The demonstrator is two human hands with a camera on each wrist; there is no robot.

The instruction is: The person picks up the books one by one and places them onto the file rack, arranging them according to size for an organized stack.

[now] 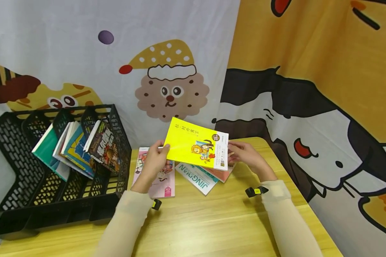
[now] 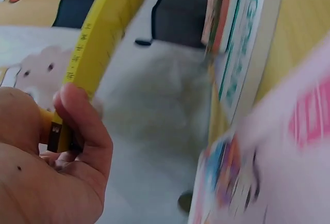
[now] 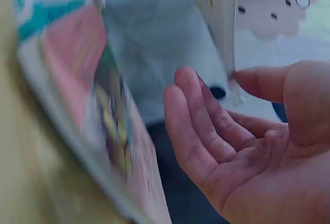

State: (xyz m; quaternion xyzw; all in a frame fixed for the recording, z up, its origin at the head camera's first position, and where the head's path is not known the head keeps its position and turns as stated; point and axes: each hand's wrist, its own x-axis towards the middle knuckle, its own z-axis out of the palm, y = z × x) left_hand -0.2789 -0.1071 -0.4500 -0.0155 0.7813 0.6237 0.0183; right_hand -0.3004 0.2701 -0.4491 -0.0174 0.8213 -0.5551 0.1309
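Observation:
My left hand (image 1: 153,161) pinches the left edge of a yellow book (image 1: 188,141) between thumb and fingers, holding it tilted above the table. A cartoon lion and Chinese writing mark its cover, with a white band along the right side. Near that right edge is my right hand (image 1: 249,157). In the right wrist view its thumb (image 3: 263,83) touches the book's edge while the other fingers stand loosely extended. Beneath the yellow book lie a white and teal book (image 1: 197,180) lettered "JINGDIAN" and a salmon-coloured book (image 1: 224,174), partly covered. A pink book (image 1: 162,189) lies under my left forearm.
On the left of the wooden table (image 1: 199,221) stands a black slotted file rack (image 1: 123,157). Several books lean in its compartments, among them a teal book (image 1: 48,151) and a dark comic-style book (image 1: 104,144). A cartoon-printed curtain (image 1: 177,21) hangs behind the table.

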